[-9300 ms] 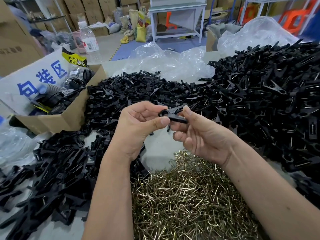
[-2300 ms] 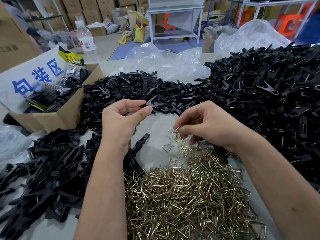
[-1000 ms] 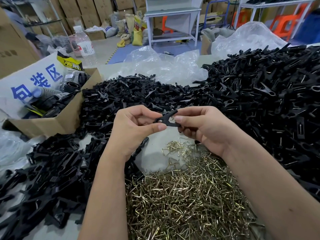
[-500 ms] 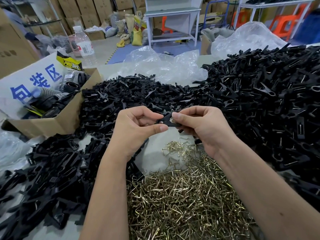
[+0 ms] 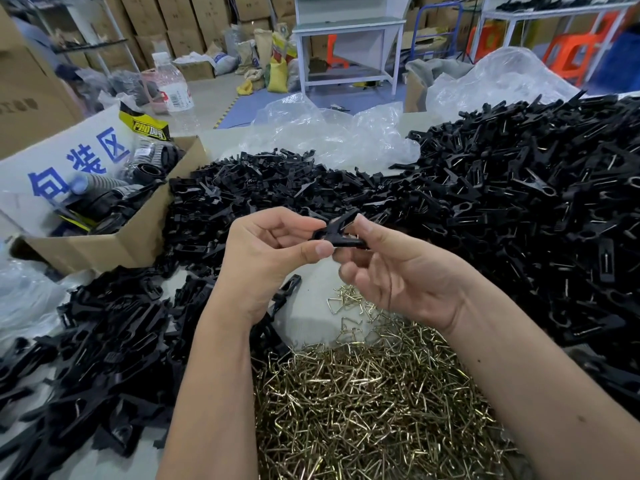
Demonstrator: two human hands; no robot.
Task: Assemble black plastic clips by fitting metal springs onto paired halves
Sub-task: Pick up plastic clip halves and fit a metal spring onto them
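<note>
At the centre of the view we held one black clip (image 5: 341, 233) above the desk (image 5: 311, 317), our left hand (image 5: 266, 258) pinching its near end between thumb and forefinger, our right hand (image 5: 398, 271) gripping its other end with the thumb on top and the fingers curled beneath. A heap of brass-coloured springs (image 5: 363, 403) lay at six o'clock, loose clip halves (image 5: 104, 358) at eight o'clock and a large mound of black clips (image 5: 519, 202) at two o'clock. An open cardboard box (image 5: 114, 244) sat at ten o'clock, crumpled clear plastic (image 5: 332, 136) at twelve.
</note>
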